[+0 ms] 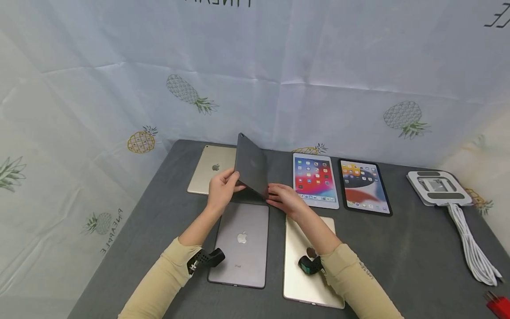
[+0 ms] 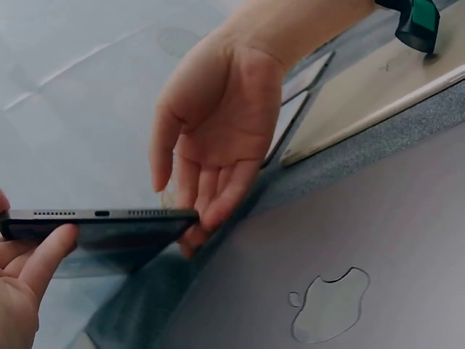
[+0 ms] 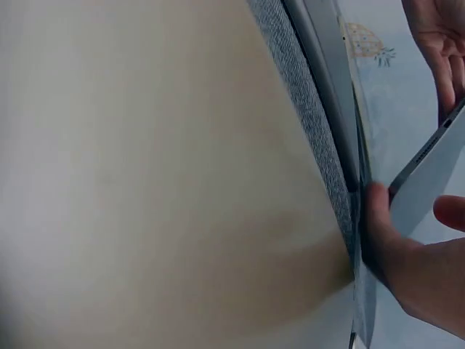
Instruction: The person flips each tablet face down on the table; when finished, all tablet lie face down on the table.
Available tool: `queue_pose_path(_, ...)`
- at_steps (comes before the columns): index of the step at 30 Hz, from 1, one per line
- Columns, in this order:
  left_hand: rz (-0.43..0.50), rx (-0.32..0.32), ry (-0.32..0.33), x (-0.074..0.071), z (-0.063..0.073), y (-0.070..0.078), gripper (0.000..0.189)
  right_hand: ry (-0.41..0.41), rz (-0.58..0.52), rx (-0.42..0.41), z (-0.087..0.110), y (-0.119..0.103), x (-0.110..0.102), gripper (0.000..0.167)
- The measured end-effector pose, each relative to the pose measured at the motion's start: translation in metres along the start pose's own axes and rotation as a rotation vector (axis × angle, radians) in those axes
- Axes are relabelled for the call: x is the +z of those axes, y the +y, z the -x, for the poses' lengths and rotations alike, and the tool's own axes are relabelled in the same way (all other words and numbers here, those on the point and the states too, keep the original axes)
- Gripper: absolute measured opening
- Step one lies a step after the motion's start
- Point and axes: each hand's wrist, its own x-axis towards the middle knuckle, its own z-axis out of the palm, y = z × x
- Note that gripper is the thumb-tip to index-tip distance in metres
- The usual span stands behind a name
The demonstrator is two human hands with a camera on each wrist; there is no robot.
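Observation:
A dark grey tablet [image 1: 251, 164] is tilted up on edge above the back of the table. My left hand [image 1: 221, 190] grips its left lower edge between thumb and fingers. At its right lower corner the extended fingers of my right hand [image 1: 287, 200] touch the edge, and the thumb stands apart from it in the left wrist view. That view also shows the tablet's edge [image 2: 102, 214] with a port and speaker holes. Directly below lies a grey tablet [image 1: 241, 248], back up. A gold tablet [image 1: 307, 283] lies under my right forearm.
Behind my left hand is another gold tablet [image 1: 203, 173], face down. To the right lie a white tablet [image 1: 314, 179] and a black tablet [image 1: 364, 186], both with lit screens. Farther right are a white device [image 1: 440, 186], a coiled white cable [image 1: 472, 248] and a red plug [image 1: 499, 305].

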Motion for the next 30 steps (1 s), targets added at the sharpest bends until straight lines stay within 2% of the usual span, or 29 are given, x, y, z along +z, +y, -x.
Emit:
queue_pose_path(3, 0.088, -0.058, -0.023, 0.001, 0.001, -0.002, 0.037, -0.008, -0.012, -0.004, -0.001, 0.002, -0.005, 0.053)
queue_pose_path(8, 0.223, -0.126, -0.060, 0.002, 0.000, -0.007, 0.038, -0.014, 0.013, -0.059, 0.000, 0.003, -0.017, 0.056)
queue_pose_path(12, 0.288, -0.204, -0.088, -0.001, -0.002, -0.013, 0.040, -0.025, 0.054, -0.083, 0.003, 0.001, -0.024, 0.057)
queue_pose_path(14, 0.282, -0.256, -0.104, -0.002, -0.002, -0.015, 0.044, -0.014, 0.084, -0.086, 0.004, 0.001, -0.026, 0.057)
queue_pose_path(16, 0.237, -0.314, -0.112, -0.004, -0.002, -0.016, 0.046, 0.001, 0.116, -0.100, 0.004, 0.001, -0.028, 0.056)
queue_pose_path(18, 0.153, -0.361, -0.119, -0.004, -0.001, -0.018, 0.048, 0.016, 0.147, -0.116, 0.004, 0.001, -0.032, 0.055)
queue_pose_path(21, 0.011, -0.396, -0.123, -0.005, 0.000, -0.021, 0.048, 0.028, 0.192, -0.139, 0.004, 0.000, -0.036, 0.053)
queue_pose_path(24, -0.088, -0.376, -0.122, -0.005, 0.001, -0.023, 0.045, 0.029, 0.243, -0.144, 0.005, 0.000, -0.039, 0.054)
queue_pose_path(28, -0.202, -0.331, -0.109, -0.004, 0.003, -0.025, 0.043, 0.031, 0.371, -0.142, 0.006, 0.000, -0.040, 0.057)
queue_pose_path(30, -0.290, -0.311, -0.108, -0.004, 0.004, -0.025, 0.045, 0.029, 0.443, -0.146, 0.007, 0.000, -0.039, 0.061)
